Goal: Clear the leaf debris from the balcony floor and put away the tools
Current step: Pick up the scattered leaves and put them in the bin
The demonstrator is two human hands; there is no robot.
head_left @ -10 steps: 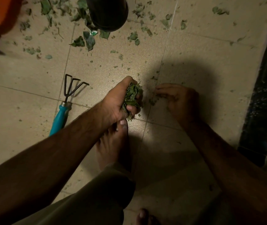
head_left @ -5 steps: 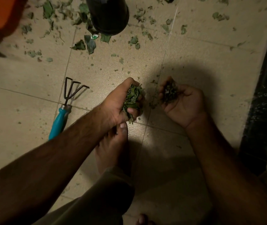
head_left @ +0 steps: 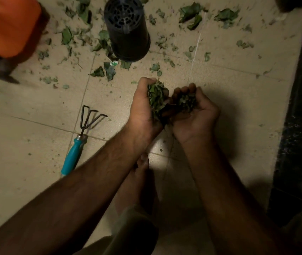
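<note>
My left hand [head_left: 143,107] grips a wad of green leaves [head_left: 155,97] above the tiled floor. Touching it on the right, my right hand [head_left: 196,113] is turned palm up and cups a smaller, darker clump of leaf bits [head_left: 186,101] in curled fingers. More torn leaves [head_left: 108,70] lie scattered over the floor beyond my hands, thickest at the top. A small three-pronged hand rake with a teal handle [head_left: 73,155] lies on the floor to the left of my left forearm.
A black plastic pot [head_left: 126,28] lies tipped on the floor ahead, its slotted base facing me. An orange object [head_left: 8,24] fills the top left corner. A dark raised strip [head_left: 297,116] runs along the right side. My bare foot [head_left: 137,183] is under my arms.
My right hand turned from palm down on the floor to palm up with leaf bits in it, then moved left against my left hand. The view shifted, showing more of the pot.
</note>
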